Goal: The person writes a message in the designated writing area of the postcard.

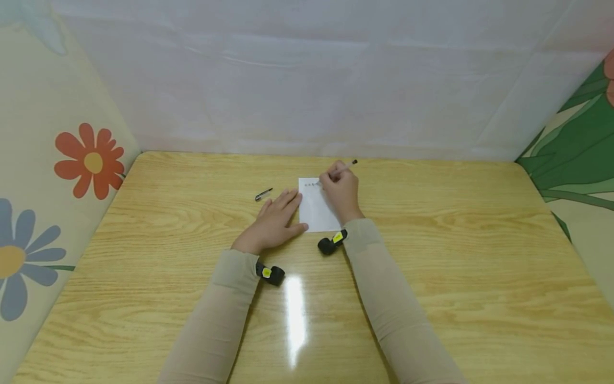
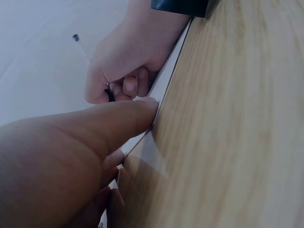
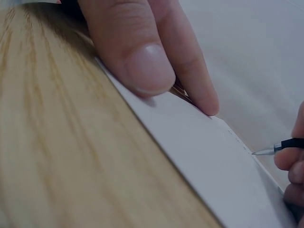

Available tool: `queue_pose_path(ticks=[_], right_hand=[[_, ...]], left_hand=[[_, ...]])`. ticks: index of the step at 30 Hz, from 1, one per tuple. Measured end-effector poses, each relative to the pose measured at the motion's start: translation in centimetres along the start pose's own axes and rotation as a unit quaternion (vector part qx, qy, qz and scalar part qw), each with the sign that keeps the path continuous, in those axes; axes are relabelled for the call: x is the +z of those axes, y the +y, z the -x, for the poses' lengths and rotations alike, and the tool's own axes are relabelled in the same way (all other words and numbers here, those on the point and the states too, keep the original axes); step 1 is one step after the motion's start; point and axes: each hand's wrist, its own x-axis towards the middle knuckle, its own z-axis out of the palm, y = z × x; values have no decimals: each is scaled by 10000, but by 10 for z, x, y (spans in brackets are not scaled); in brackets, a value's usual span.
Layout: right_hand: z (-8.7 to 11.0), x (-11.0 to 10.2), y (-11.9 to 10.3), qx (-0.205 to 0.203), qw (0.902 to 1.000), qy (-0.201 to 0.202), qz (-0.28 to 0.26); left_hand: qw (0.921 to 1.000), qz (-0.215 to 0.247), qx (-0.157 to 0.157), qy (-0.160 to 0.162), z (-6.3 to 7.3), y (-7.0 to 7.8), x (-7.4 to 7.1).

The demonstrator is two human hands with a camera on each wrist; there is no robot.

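Note:
A white sheet of paper (image 1: pixel 317 213) lies on the table, with a short row of dark handwriting near its far edge. My right hand (image 1: pixel 345 193) pinches a pen (image 1: pixel 349 164) with a clear barrel and dark end over the top of the sheet. In the right wrist view, the metal point of the pen (image 3: pixel 267 151) is at the paper's surface, by the written marks. My left hand (image 1: pixel 275 223) rests with fingers spread along the sheet's left side, thumb on its near left corner. Just beyond those fingers lies a pen cap (image 1: pixel 264 194) with a dark end.
The wood-grain table (image 1: pixel 479 256) runs back to a white sheet-like backdrop (image 1: pixel 307 90). Painted flowers (image 1: pixel 93 162) cover the left side panel, green leaves (image 1: pixel 580 154) the right. Each wrist wears a small black camera (image 1: pixel 275 275). Light glares off the table between the forearms.

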Motion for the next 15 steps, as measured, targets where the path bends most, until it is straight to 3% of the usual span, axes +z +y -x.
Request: queue_pose_path(ticks=[15], right_hand=[[1,0,1,38,9999,-119,-74]], left_hand=[[10000,-1,-28,4,0,-1,2]])
